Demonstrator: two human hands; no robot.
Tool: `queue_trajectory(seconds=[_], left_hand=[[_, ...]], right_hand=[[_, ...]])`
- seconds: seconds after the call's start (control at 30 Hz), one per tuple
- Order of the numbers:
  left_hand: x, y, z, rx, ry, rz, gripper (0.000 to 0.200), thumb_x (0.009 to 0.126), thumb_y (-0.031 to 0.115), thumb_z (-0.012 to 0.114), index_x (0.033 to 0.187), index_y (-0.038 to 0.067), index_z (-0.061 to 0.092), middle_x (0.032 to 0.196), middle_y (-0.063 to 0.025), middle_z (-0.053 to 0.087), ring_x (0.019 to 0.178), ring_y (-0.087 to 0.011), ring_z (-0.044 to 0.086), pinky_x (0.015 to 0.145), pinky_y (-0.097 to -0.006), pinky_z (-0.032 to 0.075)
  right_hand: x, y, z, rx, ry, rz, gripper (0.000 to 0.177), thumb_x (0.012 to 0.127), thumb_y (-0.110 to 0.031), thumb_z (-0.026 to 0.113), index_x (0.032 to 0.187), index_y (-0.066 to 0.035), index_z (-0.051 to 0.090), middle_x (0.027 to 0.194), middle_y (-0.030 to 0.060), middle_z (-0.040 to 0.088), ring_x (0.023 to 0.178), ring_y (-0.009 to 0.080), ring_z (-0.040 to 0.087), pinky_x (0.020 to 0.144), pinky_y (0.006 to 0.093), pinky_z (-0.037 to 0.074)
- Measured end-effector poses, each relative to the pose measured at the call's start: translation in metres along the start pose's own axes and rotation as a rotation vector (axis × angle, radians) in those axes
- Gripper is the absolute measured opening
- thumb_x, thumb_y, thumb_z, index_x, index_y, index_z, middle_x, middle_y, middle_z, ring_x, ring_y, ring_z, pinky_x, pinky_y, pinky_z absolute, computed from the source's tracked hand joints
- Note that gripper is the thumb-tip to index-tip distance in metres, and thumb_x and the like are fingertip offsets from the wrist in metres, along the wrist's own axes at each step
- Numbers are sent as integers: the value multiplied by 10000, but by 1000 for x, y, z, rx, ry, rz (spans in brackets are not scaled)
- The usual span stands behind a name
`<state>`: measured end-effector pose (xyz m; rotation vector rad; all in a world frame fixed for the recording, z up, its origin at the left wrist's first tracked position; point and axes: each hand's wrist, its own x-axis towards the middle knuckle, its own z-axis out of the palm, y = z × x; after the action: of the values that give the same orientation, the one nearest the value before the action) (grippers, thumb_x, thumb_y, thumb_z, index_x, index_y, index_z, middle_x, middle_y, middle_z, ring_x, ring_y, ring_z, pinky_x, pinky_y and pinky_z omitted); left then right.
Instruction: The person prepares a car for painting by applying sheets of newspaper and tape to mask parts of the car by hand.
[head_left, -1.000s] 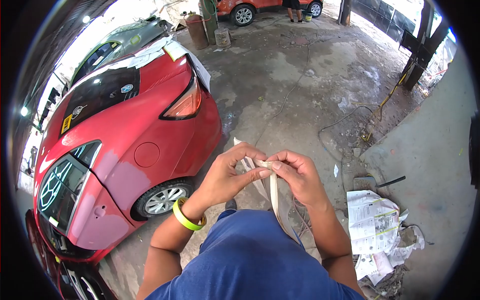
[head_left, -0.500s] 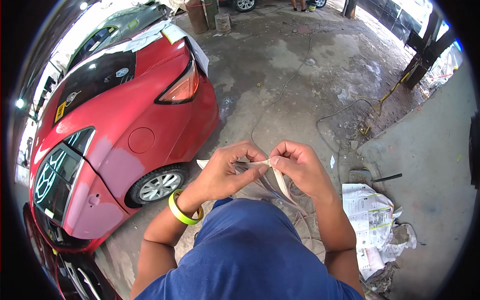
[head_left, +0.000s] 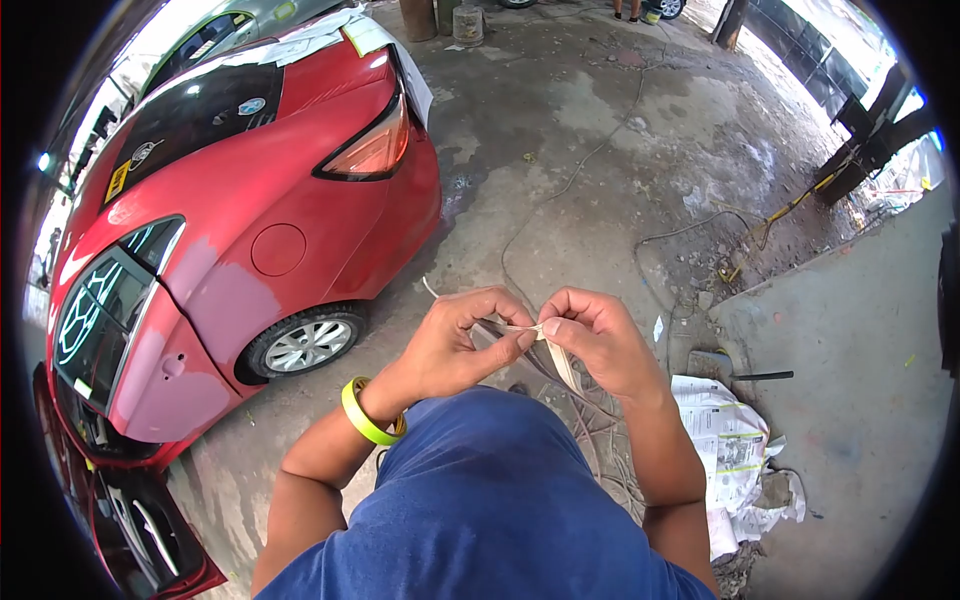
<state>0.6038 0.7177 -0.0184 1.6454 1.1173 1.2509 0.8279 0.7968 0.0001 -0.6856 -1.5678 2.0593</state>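
Observation:
In front of my chest, both hands pinch a pale cream strip (head_left: 564,368) stretched between their fingertips. My left hand (head_left: 455,340) has thumb and forefinger closed on one part of it, and a thin white end (head_left: 430,287) pokes out behind the knuckles. Close beside it, my right hand (head_left: 607,342) pinches the strip between thumb and curled fingers, with a folded length hanging down below. Around my left wrist sits a yellow-green ring (head_left: 362,412) resembling a tape roll. The strip's material cannot be made out.
A red car (head_left: 340,235) with dull pink patches stands at left, its door open. Crumpled printed paper (head_left: 728,450) lies on the floor at right, near a black-handled tool (head_left: 765,376). A cable (head_left: 585,160) crosses the concrete. A person's legs (head_left: 628,10) show far back.
The camera view has shifted slightly. Both hands keep their pinch close together; the white end beyond my left hand looks thinner and is more raised.

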Motion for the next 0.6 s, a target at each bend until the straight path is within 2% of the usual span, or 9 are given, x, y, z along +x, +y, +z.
queue_trajectory(seconds=[0.07, 0.17, 0.47, 0.6], left_hand=[[2, 5, -3, -53, -23, -76, 118, 952, 95, 782, 1041, 20, 758, 958, -62, 765, 915, -149, 731, 832, -332, 557], [7, 17, -13, -133, -121, -258, 97, 959, -12, 747, 1056, -8, 738, 1098, -75, 742, 1069, -160, 698, 1017, -351, 529], [9, 5, -10, -427, -95, -355, 46, 1019, -19, 727, 1063, -10, 740, 1120, -66, 722, 992, -106, 666, 842, -265, 540], [8, 3, -7, -425, -87, -376, 69, 1020, 47, 761, 1061, 2, 729, 999, -18, 749, 927, -68, 686, 841, -256, 564]], right_hand=[[1, 1, -2, -9, -5, 18, 134, 1079, -124, 659, 1074, 4, 700, 894, -58, 617, 789, 10, 514, 663, 225, 421], [2, 2, -2, -12, 8, 27, 142, 1084, -131, 662, 1081, 5, 701, 891, -53, 623, 778, 10, 515, 654, 224, 421], [2, 6, -5, -48, 43, -3, 180, 1097, -164, 674, 1111, 12, 708, 879, -44, 634, 772, 24, 538, 652, 228, 435], [0, 10, -6, 7, 39, 6, 170, 1094, -157, 669, 1110, 7, 710, 890, -44, 636, 784, 24, 537, 664, 228, 432]])
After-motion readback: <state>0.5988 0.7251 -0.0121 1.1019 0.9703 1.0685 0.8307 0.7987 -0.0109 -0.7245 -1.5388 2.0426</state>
